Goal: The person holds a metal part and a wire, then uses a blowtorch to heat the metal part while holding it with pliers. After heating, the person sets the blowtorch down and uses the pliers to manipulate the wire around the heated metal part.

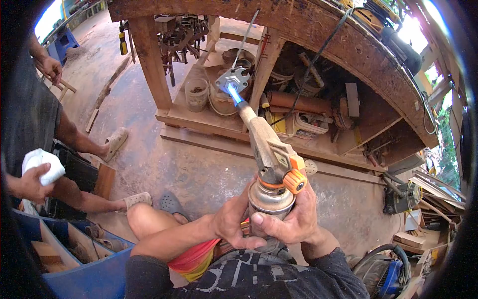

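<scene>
A gas blowtorch (263, 142) with an orange knob points away from me, its blue flame playing on a grey metal plate with holes (240, 76). That plate hangs at the end of a thin rod or wire (246, 39) coming down from the workbench edge. My left hand (233, 222) is closed around the left side of the torch's gas canister (269, 199). On the canister's right side my right hand (296, 219) grips too, thumb across its lower part. The nozzle stops just short of the plate.
A wooden workbench (328, 37) arches ahead, with clear tubs (197, 94) and tools on its lower shelf. At left, another person's hand (35, 182) holds a white wad (44, 164). A blue bin (94, 271) stands lower left; a vacuum-like machine (386, 274) sits lower right.
</scene>
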{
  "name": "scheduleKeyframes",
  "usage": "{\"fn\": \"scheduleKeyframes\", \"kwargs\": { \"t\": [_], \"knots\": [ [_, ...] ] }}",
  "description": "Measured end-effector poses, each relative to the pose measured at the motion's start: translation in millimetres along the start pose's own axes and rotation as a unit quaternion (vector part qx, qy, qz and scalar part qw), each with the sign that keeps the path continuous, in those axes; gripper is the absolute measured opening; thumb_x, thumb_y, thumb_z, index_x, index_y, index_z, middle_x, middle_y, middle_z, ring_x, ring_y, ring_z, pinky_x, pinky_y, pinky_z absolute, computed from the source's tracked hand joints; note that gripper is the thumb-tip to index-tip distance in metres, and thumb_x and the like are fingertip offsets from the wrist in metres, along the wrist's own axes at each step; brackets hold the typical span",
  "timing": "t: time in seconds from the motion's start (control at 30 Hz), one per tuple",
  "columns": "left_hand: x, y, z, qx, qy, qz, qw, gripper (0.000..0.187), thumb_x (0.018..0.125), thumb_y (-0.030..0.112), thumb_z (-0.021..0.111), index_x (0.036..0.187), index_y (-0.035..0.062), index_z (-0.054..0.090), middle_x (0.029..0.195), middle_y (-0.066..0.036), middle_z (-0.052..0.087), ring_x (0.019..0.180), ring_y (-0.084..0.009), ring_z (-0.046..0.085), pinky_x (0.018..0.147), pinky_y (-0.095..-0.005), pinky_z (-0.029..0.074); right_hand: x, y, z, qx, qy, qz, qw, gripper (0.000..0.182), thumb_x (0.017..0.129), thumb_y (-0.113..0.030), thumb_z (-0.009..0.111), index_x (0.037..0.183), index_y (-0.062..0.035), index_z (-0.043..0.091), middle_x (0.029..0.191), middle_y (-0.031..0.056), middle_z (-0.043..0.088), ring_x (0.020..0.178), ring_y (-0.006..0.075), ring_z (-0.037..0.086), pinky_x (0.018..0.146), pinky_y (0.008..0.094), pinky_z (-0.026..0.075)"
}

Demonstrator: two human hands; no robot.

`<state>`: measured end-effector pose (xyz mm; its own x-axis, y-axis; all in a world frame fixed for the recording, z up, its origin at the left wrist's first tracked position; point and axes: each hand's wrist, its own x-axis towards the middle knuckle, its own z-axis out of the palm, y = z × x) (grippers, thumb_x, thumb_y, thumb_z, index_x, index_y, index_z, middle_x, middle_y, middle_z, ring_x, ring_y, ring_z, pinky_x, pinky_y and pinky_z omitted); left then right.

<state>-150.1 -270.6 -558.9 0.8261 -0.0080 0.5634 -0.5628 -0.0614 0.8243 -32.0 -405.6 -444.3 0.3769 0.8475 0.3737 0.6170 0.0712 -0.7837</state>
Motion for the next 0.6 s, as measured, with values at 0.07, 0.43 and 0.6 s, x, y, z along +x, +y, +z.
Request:
{"fn": "scheduleKeyframes", "kwargs": {
  "t": [0.07, 0.43, 0.6],
  "knots": [
    [-0.3, 1.4, -0.9, -0.011, -0.002, -0.009, 1.0, 0.127, 0.079, 0.036, 0.083, 0.154, -0.0137, -0.006, 0.15, -0.033, 0.04, 0.137, -0.0378, 0.049, 0.113, -0.0399, 0.04, -0.3, 3.5, 1.6, 0.02, 0.003, -0.004, 1.0, 0.09, 0.076, -0.035, 0.085, 0.141, 0.0066, 0.039, 0.127, 0.0215, 0.054, 0.115, 0.0319, 0.059, 0.098, 0.0418, 0.048],
    [1.4, -3.8, -3.1, 0.024, -0.009, 0.001, 1.0, 0.126, 0.079, 0.038, 0.082, 0.154, -0.0134, -0.004, 0.148, -0.035, 0.041, 0.13, -0.0407, 0.055, 0.108, -0.0405, 0.046, -3.4, 5.7, 1.5, 0.056, 0.005, 0.03, 0.998, 0.088, 0.077, -0.035, 0.085, 0.141, 0.006, 0.039, 0.127, 0.0207, 0.054, 0.115, 0.0307, 0.059, 0.098, 0.0413, 0.048],
    [-3.7, -2.9, -0.5, -0.011, -0.006, -0.03, 0.999, 0.126, 0.079, 0.037, 0.083, 0.154, -0.014, -0.004, 0.148, -0.034, 0.041, 0.132, -0.0405, 0.054, 0.11, -0.0407, 0.044, -4.3, 6.8, 1.7, 0.028, 0.01, 0.005, 1.0, 0.089, 0.077, -0.033, 0.085, 0.142, 0.0066, 0.038, 0.125, 0.0203, 0.055, 0.113, 0.0302, 0.061, 0.096, 0.041, 0.049]
  ]
}}
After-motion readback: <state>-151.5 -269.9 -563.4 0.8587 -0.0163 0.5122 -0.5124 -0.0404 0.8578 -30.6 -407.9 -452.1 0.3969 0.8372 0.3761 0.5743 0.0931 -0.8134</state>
